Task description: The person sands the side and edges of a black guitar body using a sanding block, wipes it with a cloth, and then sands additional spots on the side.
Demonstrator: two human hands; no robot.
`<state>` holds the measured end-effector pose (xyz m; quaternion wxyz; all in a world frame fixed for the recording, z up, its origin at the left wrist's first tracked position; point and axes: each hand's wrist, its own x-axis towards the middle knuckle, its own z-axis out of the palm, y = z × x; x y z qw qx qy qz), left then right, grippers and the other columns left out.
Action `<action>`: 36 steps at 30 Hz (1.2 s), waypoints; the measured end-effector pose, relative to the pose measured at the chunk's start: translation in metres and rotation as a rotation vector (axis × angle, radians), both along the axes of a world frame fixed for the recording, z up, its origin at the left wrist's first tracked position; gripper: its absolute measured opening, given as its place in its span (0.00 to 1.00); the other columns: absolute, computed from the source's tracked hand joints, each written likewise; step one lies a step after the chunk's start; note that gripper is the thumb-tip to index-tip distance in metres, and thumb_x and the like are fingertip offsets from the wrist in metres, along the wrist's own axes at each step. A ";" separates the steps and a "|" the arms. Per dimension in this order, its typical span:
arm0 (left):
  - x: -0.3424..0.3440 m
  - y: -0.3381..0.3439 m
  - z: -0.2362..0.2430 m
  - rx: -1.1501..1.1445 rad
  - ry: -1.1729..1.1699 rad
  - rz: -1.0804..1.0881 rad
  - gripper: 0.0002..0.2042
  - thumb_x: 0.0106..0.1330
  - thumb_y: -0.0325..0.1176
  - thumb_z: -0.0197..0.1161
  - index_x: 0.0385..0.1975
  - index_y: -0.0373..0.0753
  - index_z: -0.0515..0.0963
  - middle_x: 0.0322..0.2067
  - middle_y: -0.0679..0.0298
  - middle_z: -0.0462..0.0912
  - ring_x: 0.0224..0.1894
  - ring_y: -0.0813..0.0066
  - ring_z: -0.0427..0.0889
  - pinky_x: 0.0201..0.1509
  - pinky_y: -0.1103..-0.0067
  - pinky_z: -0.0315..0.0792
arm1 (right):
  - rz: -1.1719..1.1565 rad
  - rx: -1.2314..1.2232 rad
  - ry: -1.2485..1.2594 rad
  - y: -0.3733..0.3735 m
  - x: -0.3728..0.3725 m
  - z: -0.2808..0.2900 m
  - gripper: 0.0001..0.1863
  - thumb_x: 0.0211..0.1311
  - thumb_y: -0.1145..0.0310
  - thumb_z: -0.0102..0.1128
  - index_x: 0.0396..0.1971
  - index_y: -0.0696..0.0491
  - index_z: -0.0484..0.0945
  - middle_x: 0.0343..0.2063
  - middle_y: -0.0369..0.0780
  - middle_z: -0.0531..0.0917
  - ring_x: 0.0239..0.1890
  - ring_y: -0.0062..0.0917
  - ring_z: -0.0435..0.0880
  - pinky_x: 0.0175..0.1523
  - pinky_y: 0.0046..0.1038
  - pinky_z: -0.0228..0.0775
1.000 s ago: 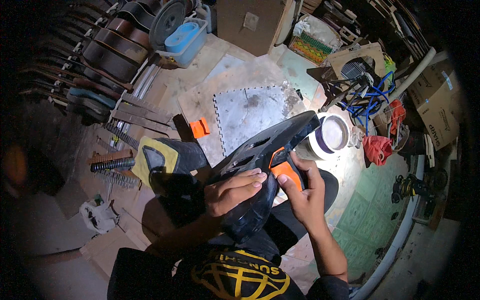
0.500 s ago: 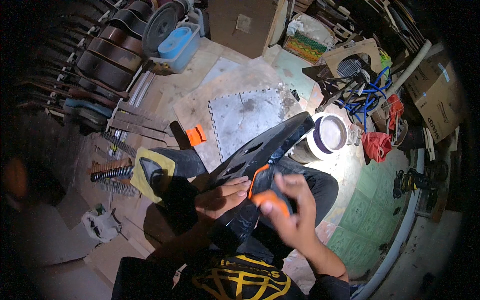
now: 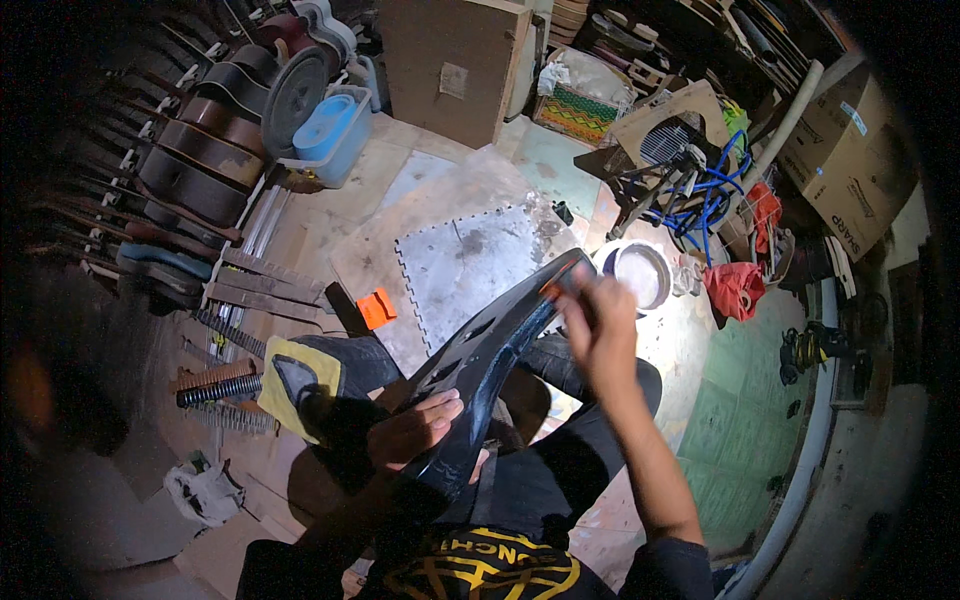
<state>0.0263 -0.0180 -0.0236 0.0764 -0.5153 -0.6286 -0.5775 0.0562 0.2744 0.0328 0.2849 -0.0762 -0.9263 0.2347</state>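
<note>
A black guitar body [image 3: 455,363] with dark cutouts slants across my lap, its far end up and right. My left hand [image 3: 415,432] grips its lower left part, fingers bent over it. My right hand [image 3: 598,330], motion-blurred, is at the far end of its edge, pinching an orange piece, perhaps sandpaper [image 3: 553,291], mostly hidden by the fingers. A pale streak runs down the dark edge below it. Another orange piece [image 3: 376,309] lies on the stained board beyond. A yellow sheet [image 3: 275,395] with a dark shape on it rests beside my left leg.
Guitar bodies on a rack [image 3: 205,170] line the left, near a blue tub [image 3: 330,150]. Right are a white bucket [image 3: 642,280], blue hose [image 3: 715,210], red cloth [image 3: 733,290] and cardboard [image 3: 840,180]. A board [image 3: 450,70] stands at the back; combed tools [image 3: 220,395] lie left.
My right hand has moved up along the black body's edge to its far end with the orange piece. My left hand and the body have shifted slightly down and left in view.
</note>
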 end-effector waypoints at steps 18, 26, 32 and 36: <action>0.000 -0.006 0.027 -0.142 -0.075 0.093 0.26 0.58 0.36 0.74 0.51 0.24 0.73 0.46 0.42 0.83 0.49 0.50 0.86 0.57 0.64 0.80 | -0.015 -0.034 -0.002 0.003 -0.004 -0.004 0.20 0.59 0.68 0.69 0.51 0.55 0.81 0.38 0.49 0.81 0.42 0.44 0.79 0.49 0.41 0.71; -0.001 -0.010 0.026 -0.155 -0.096 0.126 0.26 0.58 0.36 0.74 0.50 0.25 0.73 0.46 0.43 0.83 0.48 0.51 0.86 0.56 0.64 0.81 | 0.051 0.056 0.032 -0.034 0.005 0.004 0.23 0.58 0.67 0.71 0.54 0.54 0.80 0.42 0.48 0.82 0.43 0.44 0.80 0.49 0.42 0.70; -0.002 -0.007 0.026 -0.151 -0.100 0.110 0.26 0.58 0.36 0.74 0.50 0.25 0.73 0.45 0.43 0.84 0.48 0.51 0.87 0.55 0.65 0.81 | -0.077 -0.028 -0.054 -0.005 -0.006 0.003 0.23 0.57 0.68 0.71 0.53 0.56 0.80 0.41 0.48 0.83 0.43 0.44 0.80 0.48 0.43 0.71; -0.003 -0.005 0.023 -0.141 -0.087 0.102 0.26 0.58 0.36 0.74 0.50 0.26 0.73 0.45 0.44 0.84 0.48 0.51 0.87 0.55 0.65 0.81 | -0.026 0.036 0.015 -0.003 0.000 0.002 0.23 0.56 0.69 0.71 0.53 0.54 0.80 0.38 0.49 0.82 0.41 0.44 0.80 0.47 0.42 0.71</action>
